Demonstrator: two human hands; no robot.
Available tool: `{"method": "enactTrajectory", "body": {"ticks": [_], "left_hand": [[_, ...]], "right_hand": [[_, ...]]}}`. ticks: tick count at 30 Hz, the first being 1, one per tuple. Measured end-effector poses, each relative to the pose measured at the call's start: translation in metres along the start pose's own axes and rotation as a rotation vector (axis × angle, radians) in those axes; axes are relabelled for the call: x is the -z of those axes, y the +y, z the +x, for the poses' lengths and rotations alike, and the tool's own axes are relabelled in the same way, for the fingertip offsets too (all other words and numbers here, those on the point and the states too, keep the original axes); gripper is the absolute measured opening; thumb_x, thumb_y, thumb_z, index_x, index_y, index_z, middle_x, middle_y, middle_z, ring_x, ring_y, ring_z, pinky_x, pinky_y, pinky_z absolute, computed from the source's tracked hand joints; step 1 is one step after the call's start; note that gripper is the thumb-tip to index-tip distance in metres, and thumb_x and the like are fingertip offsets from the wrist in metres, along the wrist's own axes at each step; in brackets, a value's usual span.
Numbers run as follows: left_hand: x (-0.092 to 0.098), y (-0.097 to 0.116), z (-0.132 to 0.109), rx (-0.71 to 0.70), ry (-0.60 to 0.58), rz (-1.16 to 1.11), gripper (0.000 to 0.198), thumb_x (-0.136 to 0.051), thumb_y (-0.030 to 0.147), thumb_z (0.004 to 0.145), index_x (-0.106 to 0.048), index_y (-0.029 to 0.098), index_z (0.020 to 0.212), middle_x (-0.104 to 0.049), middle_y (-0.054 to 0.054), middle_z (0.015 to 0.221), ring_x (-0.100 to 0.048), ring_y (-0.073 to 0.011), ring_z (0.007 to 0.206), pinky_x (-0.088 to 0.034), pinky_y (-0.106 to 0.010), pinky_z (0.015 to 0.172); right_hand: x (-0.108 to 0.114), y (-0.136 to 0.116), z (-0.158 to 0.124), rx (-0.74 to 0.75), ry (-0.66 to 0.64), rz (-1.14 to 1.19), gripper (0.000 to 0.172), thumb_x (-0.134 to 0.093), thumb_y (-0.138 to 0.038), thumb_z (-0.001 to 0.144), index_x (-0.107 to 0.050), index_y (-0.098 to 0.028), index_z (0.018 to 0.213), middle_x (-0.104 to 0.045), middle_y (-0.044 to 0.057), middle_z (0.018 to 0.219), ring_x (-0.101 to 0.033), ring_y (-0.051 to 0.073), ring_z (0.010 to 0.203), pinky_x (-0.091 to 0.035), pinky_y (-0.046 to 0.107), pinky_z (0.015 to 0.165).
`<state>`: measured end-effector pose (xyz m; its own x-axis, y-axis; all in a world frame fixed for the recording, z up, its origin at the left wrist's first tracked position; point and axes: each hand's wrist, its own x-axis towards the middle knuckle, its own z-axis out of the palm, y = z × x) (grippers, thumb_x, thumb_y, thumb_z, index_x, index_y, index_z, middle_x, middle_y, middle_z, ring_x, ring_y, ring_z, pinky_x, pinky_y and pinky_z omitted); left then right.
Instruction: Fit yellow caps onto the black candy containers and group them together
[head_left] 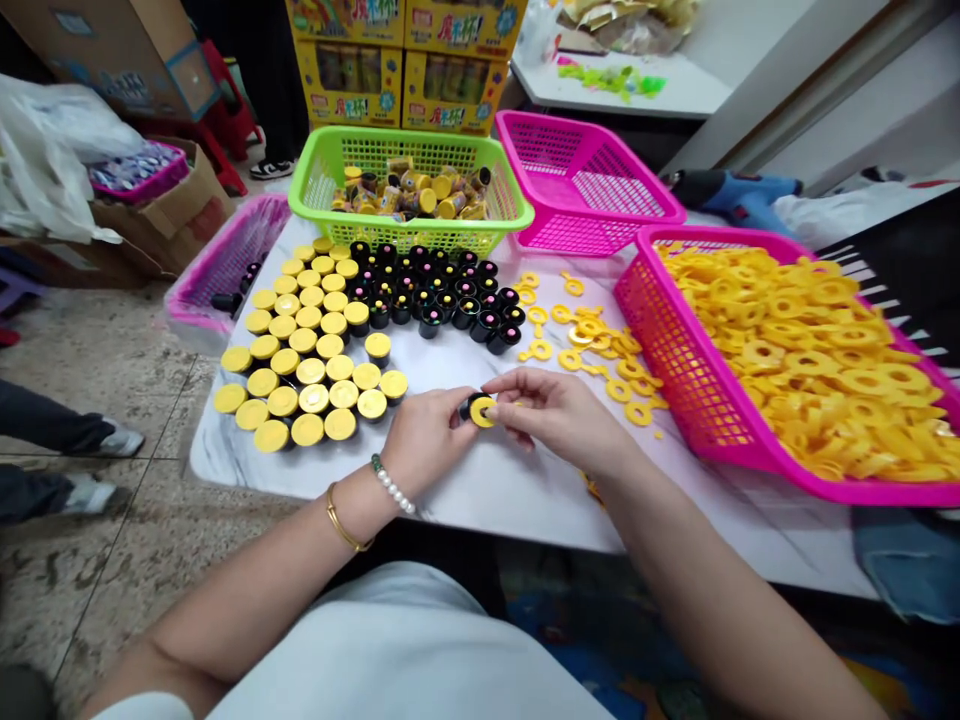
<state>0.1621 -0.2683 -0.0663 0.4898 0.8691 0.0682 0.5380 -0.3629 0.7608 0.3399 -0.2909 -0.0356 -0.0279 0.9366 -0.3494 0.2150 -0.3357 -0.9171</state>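
Observation:
Near the table's front edge, my left hand (pixel 431 430) is closed around a small black cup. A yellow ring piece (pixel 482 411) sits at the cup's end facing me. My right hand (pixel 551 410) pinches at the ring's right side, its fingers touching it. To the left stand several black cups with yellow tops (pixel 311 370), packed close together. Beyond my hands are open black cups (pixel 431 315), some with pink or yellow dots inside. Loose yellow rings with tabs (pixel 589 335) lie to the right of these.
A pink basket (pixel 675 375) heaped with yellow rings stands at the right. Behind are a green basket (pixel 315 205) of small yellow-capped containers and another pink basket (pixel 592 190). A blue power tool (pixel 742 190) lies at the back right. Yellow boxes (pixel 405 85) are stacked behind.

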Motion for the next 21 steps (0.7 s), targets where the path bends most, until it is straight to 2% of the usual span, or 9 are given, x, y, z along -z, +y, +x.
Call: {"method": "enactTrajectory", "body": {"ticks": [4,8,12,18,21], "left_hand": [[0.0020,0.0004,0.0013,0.024,-0.036,-0.034,0.024,-0.067,0.018,0.079,-0.075,0.024,0.101,-0.062,0.005,0.060,-0.054,-0.0112,0.057,-0.037,-0.022,0.060],[0.0025,0.0005,0.0018,0.027,-0.040,-0.050,0.021,-0.065,0.019,0.081,-0.075,0.024,0.099,-0.064,0.004,0.061,-0.055,-0.0116,0.057,-0.038,-0.022,0.060],[0.0027,0.0006,0.0019,0.025,-0.044,-0.055,0.019,-0.064,0.020,0.082,-0.074,0.023,0.098,-0.066,0.004,0.063,-0.056,-0.0117,0.058,-0.038,-0.022,0.061],[0.0029,-0.0012,0.0022,-0.005,-0.044,-0.040,0.015,-0.064,0.018,0.080,-0.074,0.021,0.091,-0.066,0.003,0.063,-0.056,-0.0114,0.058,-0.038,-0.022,0.061],[0.0046,-0.0001,0.0020,0.006,-0.047,-0.070,0.017,-0.064,0.018,0.080,-0.074,0.022,0.092,-0.065,0.004,0.060,-0.056,-0.0110,0.056,-0.039,-0.022,0.060]], "right_hand": [[-0.0048,0.0000,0.0092,0.025,0.078,-0.020,0.029,-0.079,-0.038,0.067,-0.066,-0.016,0.079,-0.058,-0.003,0.051,-0.047,0.008,0.040,-0.037,0.020,0.037],[-0.0036,-0.0037,0.0071,0.033,0.064,0.005,0.027,-0.080,-0.040,0.067,-0.070,-0.016,0.076,-0.059,-0.002,0.050,-0.047,0.008,0.041,-0.038,0.020,0.037],[-0.0053,-0.0040,0.0038,0.020,0.039,0.050,0.029,-0.081,-0.041,0.066,-0.072,-0.016,0.077,-0.060,-0.001,0.051,-0.049,0.009,0.041,-0.043,0.022,0.038],[-0.0092,0.0034,0.0073,-0.020,0.132,0.069,0.031,-0.083,-0.037,0.065,-0.067,-0.017,0.082,-0.063,-0.002,0.055,-0.056,0.011,0.042,-0.048,0.023,0.041],[-0.0083,0.0037,0.0070,-0.030,0.107,0.034,0.031,-0.082,-0.039,0.068,-0.068,-0.017,0.085,-0.065,0.000,0.057,-0.059,0.011,0.044,-0.051,0.022,0.044]]}}
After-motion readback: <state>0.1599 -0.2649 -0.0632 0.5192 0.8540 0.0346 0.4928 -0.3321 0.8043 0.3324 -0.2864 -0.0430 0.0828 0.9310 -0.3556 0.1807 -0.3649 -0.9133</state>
